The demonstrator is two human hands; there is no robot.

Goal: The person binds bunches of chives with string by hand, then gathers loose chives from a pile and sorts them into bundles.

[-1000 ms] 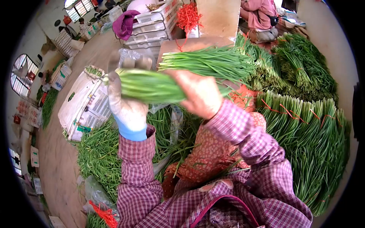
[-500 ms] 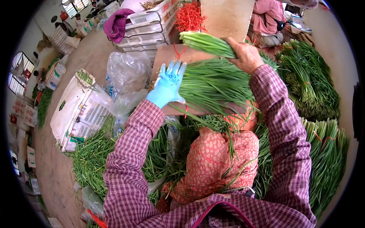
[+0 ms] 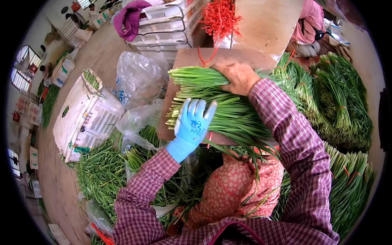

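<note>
My right hand, bare, is wrapped round a bunch of garlic chives, its pale cut ends pointing left. The bunch lies low over the far side of a brown board. On the same board spreads a loose pile of chives, with long leaves hanging over the near edge. My left hand, in a blue glove, rests at the near left of that pile with its fingers stretched out and holds nothing. A red tie stands at the board's far edge.
Tied bundles of chives are heaped at the right. Red ties hang beyond the board beside stacked white crates. A plastic bag and a covered crate are at the left. Another person's pink sleeve shows at the back.
My right hand has brought the bunch down and left, close to the board. My left hand has come nearer to me, off the left end of the pile. The view has shifted slightly.
</note>
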